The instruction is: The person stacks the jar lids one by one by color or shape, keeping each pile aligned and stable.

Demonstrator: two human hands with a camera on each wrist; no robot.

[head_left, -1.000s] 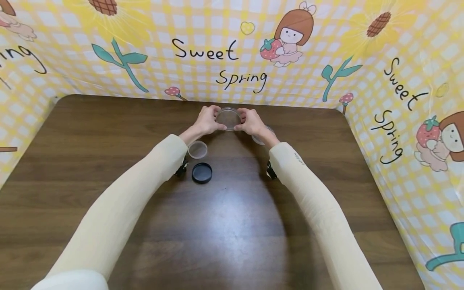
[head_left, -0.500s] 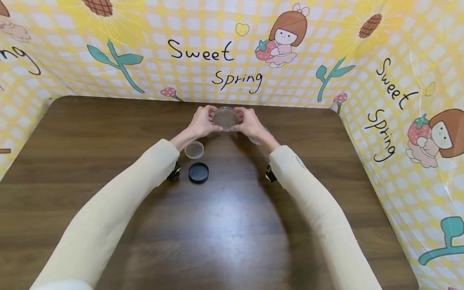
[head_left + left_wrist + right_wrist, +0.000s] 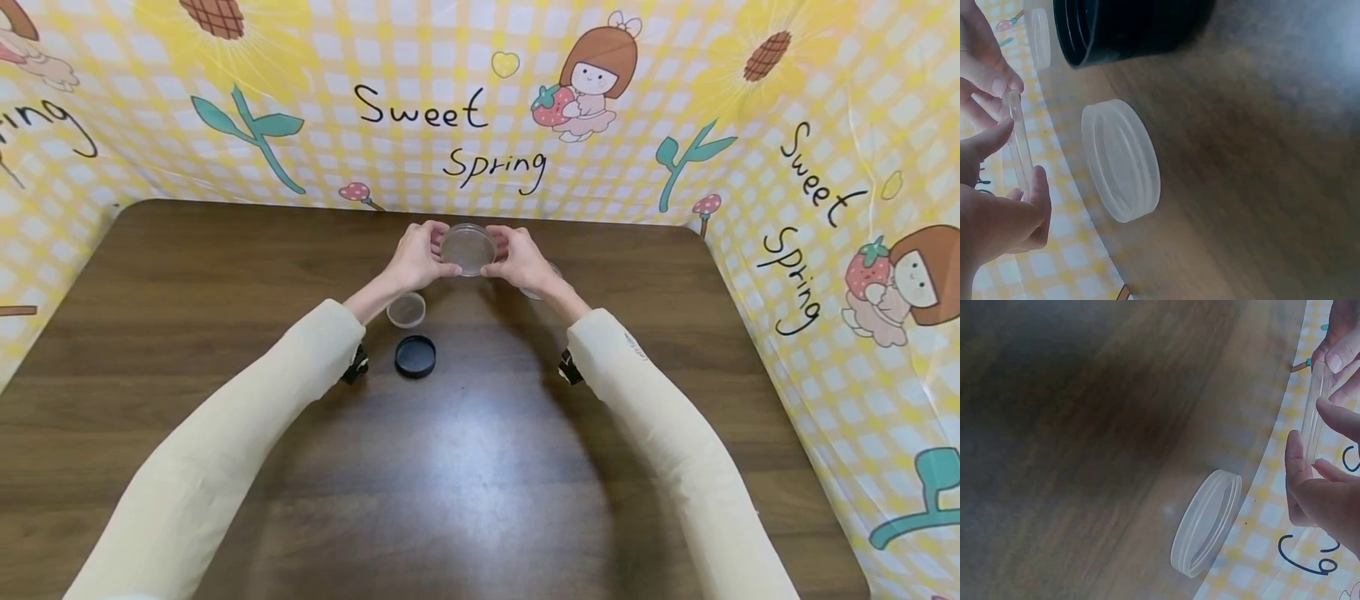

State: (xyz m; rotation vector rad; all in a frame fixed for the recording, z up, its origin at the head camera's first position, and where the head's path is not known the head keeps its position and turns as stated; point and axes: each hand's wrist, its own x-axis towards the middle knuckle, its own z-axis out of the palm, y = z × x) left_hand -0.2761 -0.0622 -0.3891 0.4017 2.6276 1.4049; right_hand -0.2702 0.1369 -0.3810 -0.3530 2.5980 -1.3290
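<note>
The left hand [image 3: 415, 257] and the right hand [image 3: 521, 257] are both clamped on a clear, round, shallow plastic dish [image 3: 468, 250], pinching it from opposite sides between thumb and fingers, at the upper middle of the head view. The dish is held above the dark brown wooden bench [image 3: 465, 475], its round face turned toward the head camera, and both wrist views catch it nearly edge-on. Just above it in the head view runs the far edge of the bench, where a yellow-and-white checked cloth [image 3: 420, 50] printed with flowers and lettering rises as a wall, limiting room that way; the same cloth bounds the left and right sides. Toward the lower middle, a broad stretch of bench lies between the cream left sleeve [image 3: 225, 442] and the cream right sleeve [image 3: 667, 442]. Nearest the left wrist, left of centre, a translucent, round, rimmed plastic lid [image 3: 407, 310] rests flat, with a black, round, rimmed lid [image 3: 415, 357] just below it, both in the way of the left forearm's inward path. A second translucent, round plastic ring [image 3: 1205, 524] lies on the bench, partly hidden behind the right wrist in the head view.
</note>
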